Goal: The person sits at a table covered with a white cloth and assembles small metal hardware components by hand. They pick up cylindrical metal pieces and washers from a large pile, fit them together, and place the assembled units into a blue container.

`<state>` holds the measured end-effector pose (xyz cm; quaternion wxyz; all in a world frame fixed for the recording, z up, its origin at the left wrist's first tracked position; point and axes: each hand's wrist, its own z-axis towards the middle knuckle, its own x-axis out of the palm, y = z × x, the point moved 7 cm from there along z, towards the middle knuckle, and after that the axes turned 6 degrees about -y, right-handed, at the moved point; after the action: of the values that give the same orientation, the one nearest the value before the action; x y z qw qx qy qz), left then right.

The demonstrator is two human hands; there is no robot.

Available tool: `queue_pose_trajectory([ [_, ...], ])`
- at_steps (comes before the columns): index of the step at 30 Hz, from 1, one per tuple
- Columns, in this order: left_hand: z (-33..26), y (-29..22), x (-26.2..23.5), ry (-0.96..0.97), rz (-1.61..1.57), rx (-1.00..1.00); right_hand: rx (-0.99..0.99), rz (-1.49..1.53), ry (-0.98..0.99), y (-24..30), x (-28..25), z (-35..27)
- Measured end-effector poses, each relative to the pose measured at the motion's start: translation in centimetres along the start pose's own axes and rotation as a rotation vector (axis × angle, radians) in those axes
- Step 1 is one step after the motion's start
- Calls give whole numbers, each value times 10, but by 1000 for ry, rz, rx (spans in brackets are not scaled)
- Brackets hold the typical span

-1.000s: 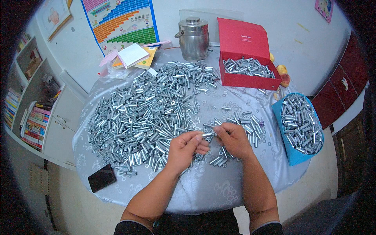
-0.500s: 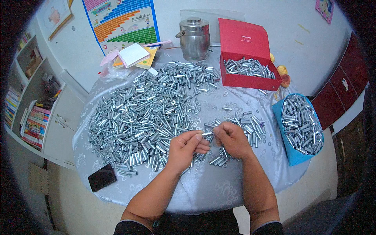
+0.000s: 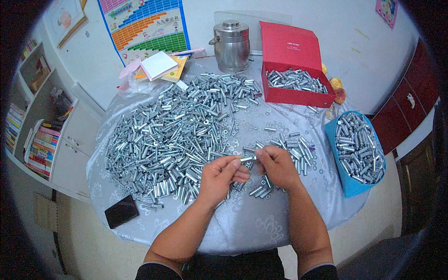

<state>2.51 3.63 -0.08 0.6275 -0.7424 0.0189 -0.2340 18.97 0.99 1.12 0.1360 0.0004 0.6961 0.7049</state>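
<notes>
Between thumb and fingers, my left hand (image 3: 219, 176) pinches a short shiny metal tube (image 3: 246, 159), pointing right. My right hand (image 3: 280, 168) is closed at the tube's right end; its fingertips hide whatever small part may be there. Left of both hands spreads a big heap of loose silver metal tubes and thin bolts (image 3: 172, 140). A smaller group of metal pieces (image 3: 301, 151) lies just beyond and right of my right hand. A few more tubes (image 3: 261, 191) rest below it, and small washers (image 3: 268, 119) are scattered on the cloth.
A red box (image 3: 298, 99) with its lid up holds metal pieces at the back right. The blue bin (image 3: 347, 182) at right is full of them. A steel pot (image 3: 231, 46) and notebooks (image 3: 161, 65) stand at the back. A black phone (image 3: 122, 212) lies near the left edge.
My right hand's fingers have shifted very slightly at the tube's end. The left hand and the tube stay nearly in place.
</notes>
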Motion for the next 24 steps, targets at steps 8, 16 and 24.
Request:
queue_pose_trajectory([
  [8,0,-2,0,-1,-11,12,-18,18,31,4,7,-2],
  [16,-2,-11,2,-84,-42,79,0,56,-3,3,7,0],
  [24,1,-6,-7,-67,29,22,-107,18,-10,6,6,0],
])
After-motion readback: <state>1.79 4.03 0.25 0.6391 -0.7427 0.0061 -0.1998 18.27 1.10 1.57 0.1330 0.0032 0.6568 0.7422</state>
